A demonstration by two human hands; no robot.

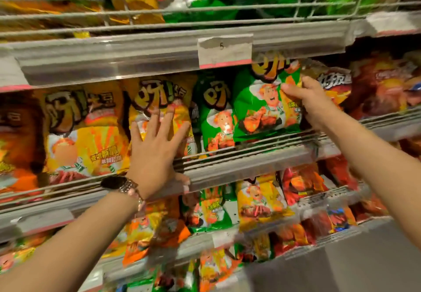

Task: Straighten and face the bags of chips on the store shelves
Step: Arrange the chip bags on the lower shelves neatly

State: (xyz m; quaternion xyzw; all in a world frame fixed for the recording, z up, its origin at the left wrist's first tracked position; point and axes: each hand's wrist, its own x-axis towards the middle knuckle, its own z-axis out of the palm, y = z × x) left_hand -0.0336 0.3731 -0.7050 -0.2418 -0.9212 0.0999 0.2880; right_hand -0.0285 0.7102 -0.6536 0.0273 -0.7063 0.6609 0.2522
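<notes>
The step in hand looks like squaring up the front green bag (262, 109) on the middle shelf (227, 166). To do it well, the right hand (312, 102) should turn the bag by its side edge until its printed face looks straight out, then set its bottom seam down just behind the wire rail at the shelf's front edge, in line with the second green bag (216, 118) beside it. At present the front green bag sits tilted, its top reaching up to the price strip of the shelf above, beside the paper price tag (225, 51), so it probably needs lowering as well as turning. A light hold would keep the chips from being crushed.

The right hand's fingers (290, 90) are curled round the bag's right edge, thumb on the front over the printed picture, the other fingers hidden behind the bag; the bag lies left of the palm, toward the right half of the shelf.

The left hand (155, 153) is spread flat, its fingers straight and pressing the face of a yellow bag (159, 114) near the shelf's middle, while its thumb rests on the front rail. A wristwatch (120, 184) shows on that wrist. The yellow bag stands roughly upright under the fingertips, with another yellow bag (86, 132) to its left.
</notes>
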